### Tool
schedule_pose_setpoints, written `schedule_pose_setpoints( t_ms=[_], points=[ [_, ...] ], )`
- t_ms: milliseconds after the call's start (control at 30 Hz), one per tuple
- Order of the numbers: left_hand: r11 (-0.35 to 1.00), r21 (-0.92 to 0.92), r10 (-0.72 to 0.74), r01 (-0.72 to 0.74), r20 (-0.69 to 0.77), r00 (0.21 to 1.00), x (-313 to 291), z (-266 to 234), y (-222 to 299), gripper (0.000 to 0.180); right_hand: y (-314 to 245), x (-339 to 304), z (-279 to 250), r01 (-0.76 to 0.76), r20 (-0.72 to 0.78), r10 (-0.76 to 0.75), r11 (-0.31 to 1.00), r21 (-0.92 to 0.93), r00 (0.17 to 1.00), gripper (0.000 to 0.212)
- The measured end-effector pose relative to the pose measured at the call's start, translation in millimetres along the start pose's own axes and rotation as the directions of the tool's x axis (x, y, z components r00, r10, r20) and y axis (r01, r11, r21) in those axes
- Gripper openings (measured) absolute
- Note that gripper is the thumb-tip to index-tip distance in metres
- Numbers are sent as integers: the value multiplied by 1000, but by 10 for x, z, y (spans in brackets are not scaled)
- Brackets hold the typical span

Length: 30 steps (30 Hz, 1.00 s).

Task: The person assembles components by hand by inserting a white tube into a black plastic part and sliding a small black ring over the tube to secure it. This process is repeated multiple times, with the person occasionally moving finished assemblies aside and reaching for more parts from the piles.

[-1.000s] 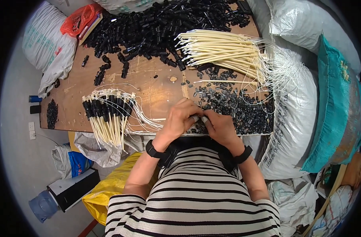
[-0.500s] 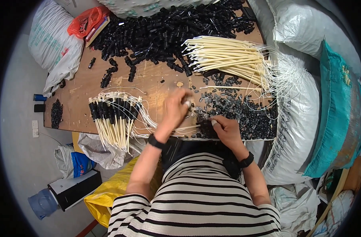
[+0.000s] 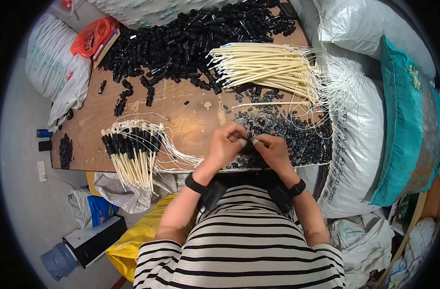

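Note:
My left hand (image 3: 226,145) and my right hand (image 3: 274,150) meet over the near edge of the table, fingertips pinched and almost touching. Whatever sits between them is small and dark, too small to make out. Just right of my hands spreads a heap of small dark plastic pieces (image 3: 306,142). Beyond it lies a bundle of cream tubes with white wires (image 3: 263,67). A single cream tube (image 3: 268,104) rests in front of that bundle. To the left, a bunch of cream tubes with black sleeves (image 3: 135,154) lies with its white wires trailing toward my left wrist.
A large pile of black plastic fittings (image 3: 181,50) covers the back of the wooden table (image 3: 181,111). Stuffed white sacks (image 3: 357,144) and a teal sack (image 3: 398,130) crowd the right side. A red plastic bag (image 3: 92,41) sits at the back left.
My left hand has moved right and closed up beside my right hand. The cream tube end that showed between them is out of sight. The view has shifted slightly.

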State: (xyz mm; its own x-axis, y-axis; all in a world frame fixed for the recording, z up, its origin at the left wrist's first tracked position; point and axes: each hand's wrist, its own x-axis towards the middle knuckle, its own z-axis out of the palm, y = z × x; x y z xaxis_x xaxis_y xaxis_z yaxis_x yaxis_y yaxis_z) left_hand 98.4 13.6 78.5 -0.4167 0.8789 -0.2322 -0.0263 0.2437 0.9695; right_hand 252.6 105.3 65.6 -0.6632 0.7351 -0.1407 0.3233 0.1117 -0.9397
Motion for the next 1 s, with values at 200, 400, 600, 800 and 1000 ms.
schedule_pose_setpoints(
  t_ms=[200,400,600,800,1000],
  points=[
    [974,-220,51,-54,-18,999,-66,125,-53,20,-3,-32,69,69,14,-70,996,59,997,12],
    [792,384,512,-475,5,859,-113,167,63,24,62,-46,121,129,26,-129,991,-17,991,10],
    [990,59,132,-125,-126,983,-179,76,24,22,-123,-78,132,139,-64,-150,978,-153,987,8],
    [999,-20,-48,46,-128,991,-140,107,-43,18,-130,-109,188,371,-42,-448,787,-492,893,7],
    [997,68,49,-38,-172,984,-153,78,-45,16,-202,-114,191,357,-65,-411,851,-386,909,7]
  ],
)
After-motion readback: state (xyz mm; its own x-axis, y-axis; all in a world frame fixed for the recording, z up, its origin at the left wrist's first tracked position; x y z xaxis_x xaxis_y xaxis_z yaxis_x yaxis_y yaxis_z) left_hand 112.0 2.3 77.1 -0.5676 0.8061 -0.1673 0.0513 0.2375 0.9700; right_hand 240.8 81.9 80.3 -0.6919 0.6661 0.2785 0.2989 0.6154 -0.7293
